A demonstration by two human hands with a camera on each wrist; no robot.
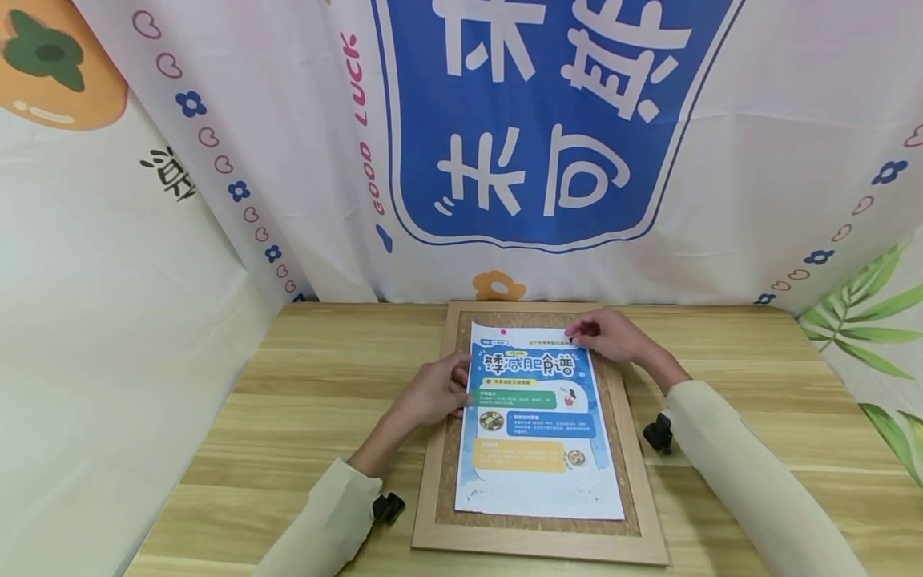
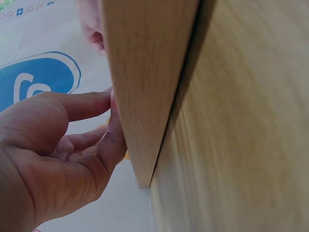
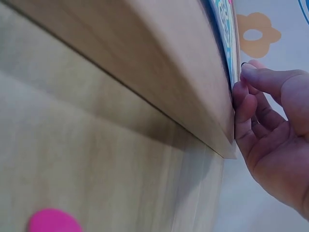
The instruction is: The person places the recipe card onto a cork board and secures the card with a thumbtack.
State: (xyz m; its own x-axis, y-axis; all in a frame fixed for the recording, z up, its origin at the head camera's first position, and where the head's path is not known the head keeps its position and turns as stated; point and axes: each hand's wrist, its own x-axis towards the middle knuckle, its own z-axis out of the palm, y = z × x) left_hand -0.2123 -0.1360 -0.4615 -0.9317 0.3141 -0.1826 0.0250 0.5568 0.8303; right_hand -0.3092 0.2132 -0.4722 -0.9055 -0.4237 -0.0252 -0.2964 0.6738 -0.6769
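My left hand (image 1: 433, 393) lies at centre frame in the head view, forearm coming up from the lower left, fingers loosely bent and resting on the left edge of the poster (image 1: 537, 425). In the left wrist view the thumb and forefinger (image 2: 89, 104) lie against the inner side of the wooden frame; they press rather than clasp. My right hand (image 1: 606, 336) sits right of centre, upper middle of the frame, arm entering from the lower right. Its fingertips are drawn together at the poster's top right corner, pinching a small dark pin (image 1: 572, 340); the right wrist view shows the pin as a dark speck at the fingertip, hard against the sheet's edge.

The cork board (image 1: 620, 449), bordered in light wood, lies flat on the wooden table (image 1: 288, 385), centre to lower centre. The poster lies on it, upright, slightly askew, covering most of the cork. A pink dot (image 1: 504, 329) marks the poster's top edge. A pink disc (image 3: 53, 221) shows blurred on the table, lower left of the right wrist view.
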